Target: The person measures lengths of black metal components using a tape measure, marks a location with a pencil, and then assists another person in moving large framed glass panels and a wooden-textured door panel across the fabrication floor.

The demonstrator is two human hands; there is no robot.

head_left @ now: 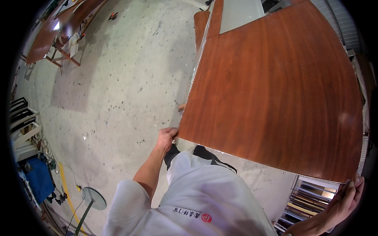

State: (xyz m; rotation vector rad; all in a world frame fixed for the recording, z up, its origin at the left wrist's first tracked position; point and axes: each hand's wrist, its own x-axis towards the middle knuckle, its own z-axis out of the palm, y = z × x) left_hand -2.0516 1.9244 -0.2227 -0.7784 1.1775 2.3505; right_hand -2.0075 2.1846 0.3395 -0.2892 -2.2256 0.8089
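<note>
A large reddish-brown wood-grain door panel (271, 98) stretches away in front of me, with a pale glass-like inset (241, 15) near its far end. At the panel's near left corner, my left hand (167, 137) is closed round the edge, its fingertips partly hidden beneath. My right hand (351, 193) grips the near right corner, thumb and fingers pressed together at the edge. The near edge runs between both hands, just ahead of my body.
Slotted racking with long strips (305, 202) lies below the panel's right corner. At far left another brown panel (43, 41) rests on wooden trestles (63, 55). A round-based stand (94, 198), cables and a blue bin-like object (39, 177) are at lower left.
</note>
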